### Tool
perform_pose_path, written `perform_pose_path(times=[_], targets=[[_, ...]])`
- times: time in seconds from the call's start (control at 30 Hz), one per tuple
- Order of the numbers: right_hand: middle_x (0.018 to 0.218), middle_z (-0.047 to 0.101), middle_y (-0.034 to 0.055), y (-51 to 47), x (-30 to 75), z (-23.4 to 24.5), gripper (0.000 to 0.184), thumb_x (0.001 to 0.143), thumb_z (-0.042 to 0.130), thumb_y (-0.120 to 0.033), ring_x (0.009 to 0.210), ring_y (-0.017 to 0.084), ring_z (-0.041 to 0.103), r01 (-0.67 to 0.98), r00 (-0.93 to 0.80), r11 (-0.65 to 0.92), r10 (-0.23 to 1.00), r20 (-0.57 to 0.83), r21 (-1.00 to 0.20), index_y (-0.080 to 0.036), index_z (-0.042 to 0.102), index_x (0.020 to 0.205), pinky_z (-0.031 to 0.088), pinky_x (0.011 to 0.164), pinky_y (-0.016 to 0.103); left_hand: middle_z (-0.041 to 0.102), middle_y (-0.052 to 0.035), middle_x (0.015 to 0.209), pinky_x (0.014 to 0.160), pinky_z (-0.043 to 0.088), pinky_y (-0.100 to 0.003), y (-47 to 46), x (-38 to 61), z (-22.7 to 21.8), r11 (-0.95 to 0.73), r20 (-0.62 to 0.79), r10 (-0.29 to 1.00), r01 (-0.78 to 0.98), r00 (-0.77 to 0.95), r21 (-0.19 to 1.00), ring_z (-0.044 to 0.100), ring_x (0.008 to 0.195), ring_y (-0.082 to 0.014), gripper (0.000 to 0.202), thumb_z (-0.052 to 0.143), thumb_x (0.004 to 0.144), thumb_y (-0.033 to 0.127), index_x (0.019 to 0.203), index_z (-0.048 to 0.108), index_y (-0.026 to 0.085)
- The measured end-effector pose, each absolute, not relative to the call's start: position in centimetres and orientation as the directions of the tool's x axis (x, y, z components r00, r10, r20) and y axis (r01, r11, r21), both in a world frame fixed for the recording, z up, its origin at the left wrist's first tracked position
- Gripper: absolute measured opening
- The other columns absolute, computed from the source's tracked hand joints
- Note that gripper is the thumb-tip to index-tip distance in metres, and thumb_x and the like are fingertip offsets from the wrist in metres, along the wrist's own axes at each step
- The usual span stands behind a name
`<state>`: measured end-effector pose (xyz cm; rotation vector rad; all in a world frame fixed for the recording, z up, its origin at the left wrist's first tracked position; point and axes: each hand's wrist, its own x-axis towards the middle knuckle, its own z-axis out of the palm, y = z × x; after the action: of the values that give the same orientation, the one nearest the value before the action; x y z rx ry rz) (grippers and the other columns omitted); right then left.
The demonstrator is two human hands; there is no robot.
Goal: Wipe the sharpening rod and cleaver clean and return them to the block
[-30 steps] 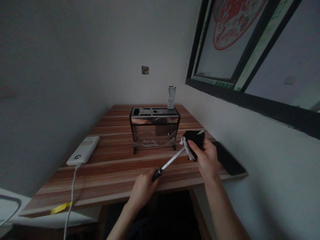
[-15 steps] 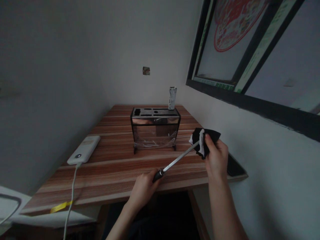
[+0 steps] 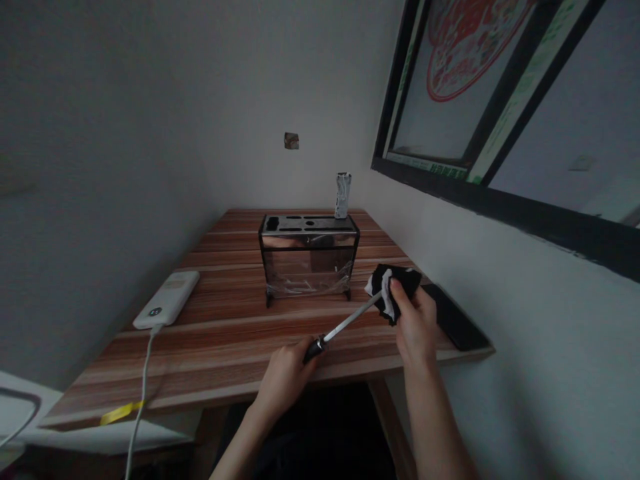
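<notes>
Head view. I read the left hand point(image 3: 286, 375) as closed around the dark grip point(image 3: 314, 349) of a rod point(image 3: 353, 317), in front of the rack point(image 3: 295, 241) and on its near side. The rod slants up and to the right from the grip, passing below the rack's right foot. I read the right hand point(image 3: 417, 323) as narrow, pinching a black-and-white cloth point(image 3: 400, 275) around the rod's far end, to the right of the rack. The cloth hides that end; I cannot tell how much of it extends inside the folds.

The rack stands upright on the bench point(image 3: 230, 327). A wrapped piece point(image 3: 343, 195) stands upright at the right end of the rack's top. A white pack point(image 3: 167, 300) lies left of the rack and nearer to me; its cable point(image 3: 144, 387) runs over the front edge, beside a yellow strip point(image 3: 120, 413). A black slab point(image 3: 457, 317) lies right of the rack, partly behind the right hand.
</notes>
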<state>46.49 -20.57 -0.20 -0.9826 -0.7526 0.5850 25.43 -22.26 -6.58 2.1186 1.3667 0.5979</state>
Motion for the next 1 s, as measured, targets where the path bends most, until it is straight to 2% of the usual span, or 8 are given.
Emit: perform_pose_path(times=[0.13, 0.23, 0.33, 0.53, 0.67, 0.8, 1.0], targets=[[0.07, 0.069, 0.0049, -21.1, 44.3, -2.2, 0.03, 0.068, 0.072, -0.04, 0.055, 0.015, 0.061, -0.044, 0.431, 0.297, 0.867, 0.25, -0.954, -0.014, 0.068, 0.082, 0.047, 0.046, 0.023, 0.069, -0.0035, 0.079, 0.063, 0.037, -0.022, -22.0, 25.5, -6.7, -0.325, 0.091, 0.928, 0.666, 0.362, 0.671, 0.065, 0.076, -0.0196, 0.014, 0.048, 0.087, 0.027, 0.091, 0.061, 0.021], [0.071, 0.07, 0.0052, -21.7, 42.2, -3.4, 0.027, 0.069, 0.071, -0.038, 0.062, 0.018, 0.064, 0.034, 0.323, 0.245, 0.915, 0.243, -0.969, -0.015, 0.068, 0.082, 0.05, 0.053, 0.026, 0.069, -0.0042, 0.078, 0.063, 0.037, -0.022, -21.8, 25.5, -6.9, -0.311, 0.084, 0.932, 0.659, 0.352, 0.685, 0.065, 0.074, -0.0192, 0.015, 0.048, 0.087, 0.025, 0.089, 0.061, 0.019], [0.077, 0.072, 0.0067, -22.5, 40.3, -4.1, 0.027, 0.067, 0.072, -0.034, 0.07, 0.022, 0.067, 0.063, 0.262, 0.225, 0.936, 0.233, -0.972, -0.015, 0.066, 0.086, 0.053, 0.062, 0.03, 0.07, -0.0053, 0.081, 0.064, 0.038, -0.022, -21.7, 25.5, -6.8, -0.3, 0.077, 0.935, 0.656, 0.346, 0.692, 0.065, 0.075, -0.0198, 0.018, 0.048, 0.085, 0.02, 0.096, 0.062, 0.018], [0.09, 0.072, 0.0097, -23.1, 39.1, -4.5, 0.033, 0.067, 0.071, -0.031, 0.084, 0.025, 0.068, 0.005, 0.255, 0.216, 0.944, 0.21, -0.976, -0.016, 0.063, 0.095, 0.053, 0.078, 0.037, 0.07, -0.0075, 0.086, 0.067, 0.04, -0.023, -21.8, 25.5, -6.6, -0.294, 0.067, 0.938, 0.679, 0.339, 0.673, 0.066, 0.081, -0.0214, 0.023, 0.049, 0.082, 0.017, 0.1, 0.062, 0.018], [0.091, 0.072, 0.009, -23.1, 39.4, -4.9, 0.034, 0.068, 0.072, -0.032, 0.084, 0.024, 0.067, -0.003, 0.253, 0.21, 0.946, 0.202, -0.978, -0.016, 0.062, 0.096, 0.053, 0.078, 0.036, 0.071, -0.0069, 0.085, 0.065, 0.04, -0.023, -22.0, 25.5, -6.6, -0.31, 0.073, 0.934, 0.693, 0.349, 0.651, 0.067, 0.08, -0.022, 0.02, 0.049, 0.082, 0.018, 0.097, 0.062, 0.019], [0.09, 0.072, 0.0084, -23.3, 39.5, -5.3, 0.032, 0.069, 0.071, -0.033, 0.085, 0.024, 0.067, -0.023, 0.283, 0.201, 0.941, 0.187, -0.979, -0.016, 0.063, 0.096, 0.053, 0.077, 0.036, 0.071, -0.0074, 0.088, 0.065, 0.04, -0.024, -22.1, 25.5, -6.6, -0.319, 0.071, 0.932, 0.709, 0.356, 0.629, 0.067, 0.084, -0.0238, 0.022, 0.049, 0.083, 0.02, 0.102, 0.06, 0.02], [0.092, 0.072, 0.0088, -23.2, 40.0, -4.5, 0.034, 0.07, 0.071, -0.034, 0.085, 0.025, 0.067, -0.057, 0.268, 0.208, 0.945, 0.185, -0.977, -0.016, 0.063, 0.098, 0.054, 0.075, 0.035, 0.07, -0.0046, 0.084, 0.064, 0.039, -0.023, -22.1, 25.5, -6.6, -0.311, 0.061, 0.931, 0.691, 0.361, 0.653, 0.066, 0.079, -0.0207, 0.017, 0.049, 0.085, 0.023, 0.098, 0.06, 0.021]])
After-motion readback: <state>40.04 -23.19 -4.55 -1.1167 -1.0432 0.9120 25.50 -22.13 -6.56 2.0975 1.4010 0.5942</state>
